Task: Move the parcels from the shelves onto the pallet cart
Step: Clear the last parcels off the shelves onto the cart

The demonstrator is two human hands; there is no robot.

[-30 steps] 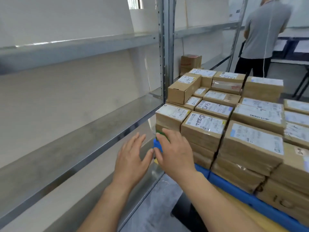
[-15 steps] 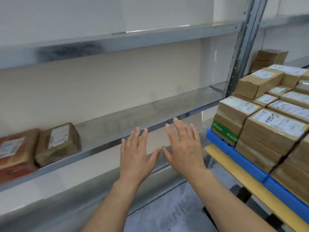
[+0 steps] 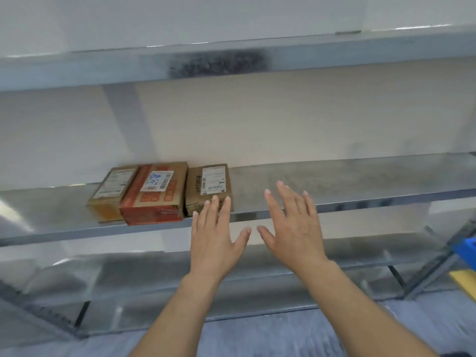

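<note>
Holding nothing in either of 2 bare hands, both stretched out palms down toward the middle shelf (image 3: 334, 181). Nearest, at that shelf's front edge: left hand (image 3: 213, 243) flat, fingers straight and slightly spread, fingertips overlapping the near edge of the right brown parcel (image 3: 208, 184); cannot tell whether touching. Just right of it, right hand (image 3: 293, 228) likewise flat and splayed, fingertips over the shelf's bare front, apart from every parcel. On the shelf, 3 parcels in a row, lying flat, labels up: right brown parcel, then red parcel (image 3: 157, 194) just beside it, then left brown parcel (image 3: 110, 194) farthest left. Beneath the shelf, a lower shelf (image 3: 231, 269). Low at its right end, a blue corner of the pallet cart (image 3: 466, 251). Above the shelf, an upper shelf (image 3: 231, 60).
</note>
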